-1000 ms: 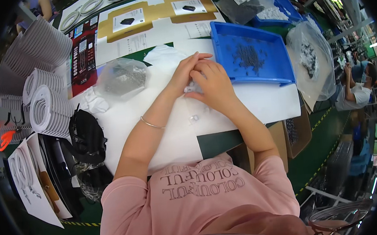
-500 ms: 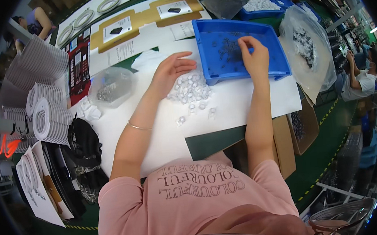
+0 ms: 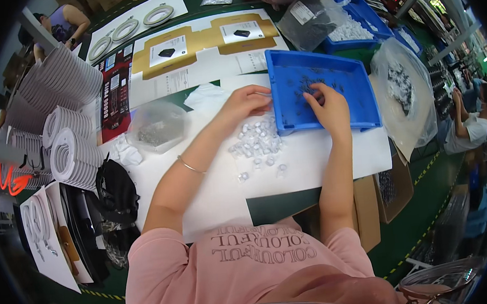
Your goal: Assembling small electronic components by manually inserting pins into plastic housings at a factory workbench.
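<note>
My left hand (image 3: 248, 102) is over the far edge of a pile of small white and clear plastic pieces (image 3: 256, 141), beside the left wall of a blue tray (image 3: 276, 101). Its fingers curl inward, and whatever lies under them is hidden. Inside the tray my right hand (image 3: 331, 109) reaches down with thumb and fingertips drawn close together over thin, small dark parts (image 3: 302, 89). Anything pinched there is too small to make out. A few white pieces (image 3: 281, 170) lie loose at the pile's near side.
A clear bag (image 3: 160, 127) of small parts and crumpled white paper (image 3: 125, 152) sit left. Stacked white rings (image 3: 74, 155) stand farther left. Flat printed cartons (image 3: 207, 41) lie behind. Right of the tray is another plastic bag (image 3: 402, 93), with an open cardboard box (image 3: 396, 192) below.
The view has shifted, so the table appears lower. My left hand has moved closer to the tray's left wall. The right hand remains in the tray, now nearer the dark parts.
</note>
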Tool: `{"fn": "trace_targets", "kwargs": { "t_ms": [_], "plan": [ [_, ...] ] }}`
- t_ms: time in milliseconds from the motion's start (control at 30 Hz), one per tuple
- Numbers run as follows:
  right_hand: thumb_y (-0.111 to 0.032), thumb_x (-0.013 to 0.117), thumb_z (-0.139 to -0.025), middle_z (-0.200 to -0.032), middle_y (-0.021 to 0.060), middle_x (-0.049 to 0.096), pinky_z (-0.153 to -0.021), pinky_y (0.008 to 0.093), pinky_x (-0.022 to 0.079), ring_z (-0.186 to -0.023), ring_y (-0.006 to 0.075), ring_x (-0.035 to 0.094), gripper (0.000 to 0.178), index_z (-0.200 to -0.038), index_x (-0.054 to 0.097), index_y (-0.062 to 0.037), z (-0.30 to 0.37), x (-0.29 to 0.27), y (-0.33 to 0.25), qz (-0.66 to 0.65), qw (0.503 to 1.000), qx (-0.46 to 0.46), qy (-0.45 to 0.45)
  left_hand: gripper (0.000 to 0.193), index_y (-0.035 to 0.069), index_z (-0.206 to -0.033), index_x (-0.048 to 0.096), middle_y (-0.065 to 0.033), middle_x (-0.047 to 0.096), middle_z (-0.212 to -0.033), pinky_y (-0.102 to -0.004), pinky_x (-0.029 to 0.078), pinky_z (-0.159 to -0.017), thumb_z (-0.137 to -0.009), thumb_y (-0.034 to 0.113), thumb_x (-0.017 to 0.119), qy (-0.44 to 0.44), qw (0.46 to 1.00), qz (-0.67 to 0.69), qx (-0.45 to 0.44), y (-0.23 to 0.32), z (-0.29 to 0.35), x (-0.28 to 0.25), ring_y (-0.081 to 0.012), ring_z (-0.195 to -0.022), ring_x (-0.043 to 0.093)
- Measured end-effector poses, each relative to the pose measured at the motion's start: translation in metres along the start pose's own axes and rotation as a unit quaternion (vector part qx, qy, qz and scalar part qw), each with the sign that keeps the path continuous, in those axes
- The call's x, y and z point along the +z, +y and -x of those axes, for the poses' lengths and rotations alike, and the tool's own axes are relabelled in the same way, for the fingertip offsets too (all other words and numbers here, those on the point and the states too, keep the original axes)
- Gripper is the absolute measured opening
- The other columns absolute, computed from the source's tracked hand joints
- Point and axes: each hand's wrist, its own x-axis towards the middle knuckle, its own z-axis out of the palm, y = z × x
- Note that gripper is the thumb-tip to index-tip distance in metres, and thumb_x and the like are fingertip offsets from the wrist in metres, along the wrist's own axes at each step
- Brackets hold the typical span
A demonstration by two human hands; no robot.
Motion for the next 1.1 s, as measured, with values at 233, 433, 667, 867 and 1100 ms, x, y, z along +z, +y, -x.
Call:
{"fn": "trace_targets", "kwargs": {
  "t_ms": [233, 433, 667, 867, 1100],
  "plan": [
    [-0.017, 0.069, -0.077, -0.076, 0.0098, 0.064, -0.058, 0.0285, 0.047, -0.062, 0.0187, 0.060, 0.021, -0.093, 0.065, -0.0025, -0.007, -0.004, -0.009, -0.052, 0.998, -0.004, 0.048, 0.027, 0.001, -0.109, 0.057, -0.0042, 0.060, -0.085, -0.0233, 0.052, -0.071, -0.084, 0.006, 0.061, -0.037, 0.993, 0.064, 0.094, -0.026, -0.008, -0.015, -0.0096, -0.078, 0.060],
    [-0.013, 0.065, -0.078, -0.083, 0.0110, 0.062, -0.066, 0.0331, 0.048, -0.076, 0.0226, 0.062, 0.014, -0.088, 0.064, -0.0027, -0.105, 0.015, -0.086, -0.034, 0.971, -0.235, -0.024, 0.021, 0.002, -0.103, 0.058, -0.0016, 0.060, -0.081, -0.0221, 0.050, -0.063, -0.083, 0.005, 0.061, -0.048, 0.988, 0.065, 0.132, -0.036, -0.011, -0.020, -0.0073, -0.068, 0.057],
    [-0.015, 0.057, -0.075, -0.135, 0.0140, 0.041, -0.086, 0.0406, 0.046, -0.120, 0.0284, 0.043, 0.043, -0.117, 0.056, -0.0139, -0.281, 0.165, -0.063, 0.362, 0.860, -0.333, -0.135, 0.027, 0.002, -0.109, 0.057, -0.0021, 0.059, -0.082, -0.0228, 0.049, -0.064, -0.082, 0.001, 0.059, -0.057, 0.987, 0.061, 0.134, -0.044, -0.018, -0.015, -0.0077, -0.072, 0.056],
    [-0.008, 0.048, -0.086, -0.149, 0.0112, 0.017, -0.107, 0.0430, 0.029, -0.138, 0.0279, 0.017, 0.047, -0.131, 0.046, -0.0167, -0.343, 0.231, -0.086, 0.275, 0.931, -0.165, -0.173, 0.025, 0.001, -0.106, 0.055, -0.0030, 0.059, -0.081, -0.0239, 0.048, -0.064, -0.082, -0.003, 0.056, -0.039, 0.986, 0.065, 0.151, -0.049, -0.015, -0.013, -0.0104, -0.071, 0.057],
    [-0.005, 0.043, -0.087, -0.148, 0.0109, 0.024, -0.107, 0.0426, 0.029, -0.137, 0.0271, 0.021, 0.043, -0.129, 0.047, -0.0071, -0.361, 0.242, -0.092, 0.285, 0.924, -0.149, -0.207, 0.024, 0.000, -0.101, 0.054, -0.0035, 0.061, -0.087, -0.0254, 0.048, -0.066, -0.078, -0.009, 0.050, -0.051, 0.984, 0.093, 0.146, -0.059, -0.020, -0.013, -0.0107, -0.077, 0.058]
  ]
}}
